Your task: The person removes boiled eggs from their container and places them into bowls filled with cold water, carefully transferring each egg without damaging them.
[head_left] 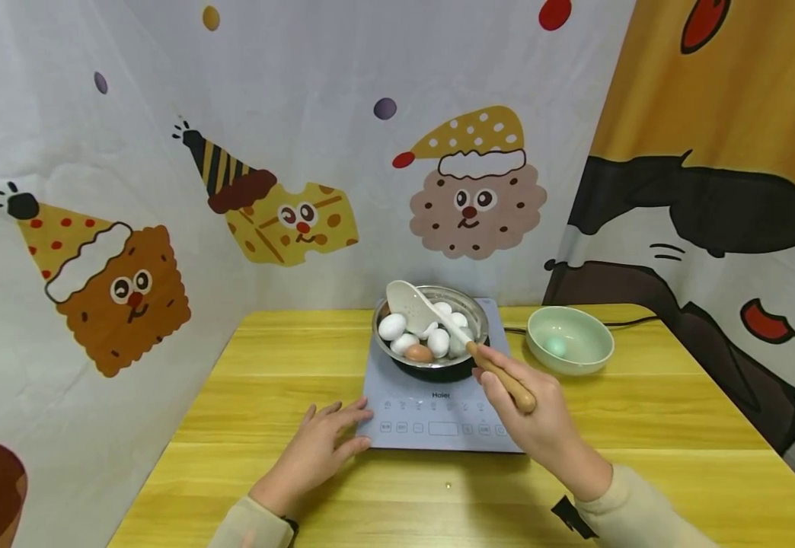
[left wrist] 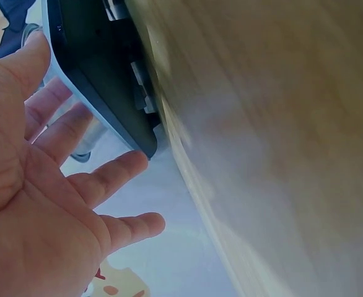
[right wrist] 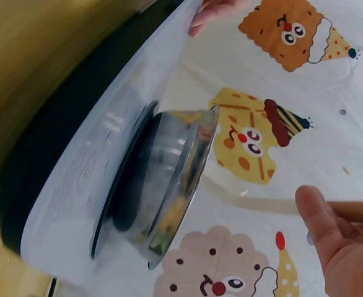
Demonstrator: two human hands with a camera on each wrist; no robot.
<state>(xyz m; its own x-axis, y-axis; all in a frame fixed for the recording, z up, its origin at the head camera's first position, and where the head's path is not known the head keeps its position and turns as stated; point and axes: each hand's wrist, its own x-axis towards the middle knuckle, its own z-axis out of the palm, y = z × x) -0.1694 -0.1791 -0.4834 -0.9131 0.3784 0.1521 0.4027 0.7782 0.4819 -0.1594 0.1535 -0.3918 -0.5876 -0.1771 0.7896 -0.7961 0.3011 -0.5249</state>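
A white slotted spoon (head_left: 407, 306) with a wooden handle is gripped by my right hand (head_left: 537, 407). Its perforated head is raised over the left side of a steel pot (head_left: 483, 327). Several white eggs (head_left: 392, 327) and a brown egg (head_left: 419, 353) lie inside. The pot stands at the back of a flat induction cooktop (head_left: 407, 399). My left hand (head_left: 322, 447) rests beside the cooktop's front left edge, fingers spread, fingertips right at the edge. In the left wrist view the fingers (left wrist: 110, 178) are extended along the cooktop's side (left wrist: 98, 99).
To the right of the cooktop, a pale green bowl (head_left: 585, 352) contains a pale greenish egg (head_left: 556, 347). A black cord (head_left: 633, 322) runs behind that bowl. The wooden table (head_left: 288, 365) meets a curtain (head_left: 308, 99) printed with cartoon figures at the back.
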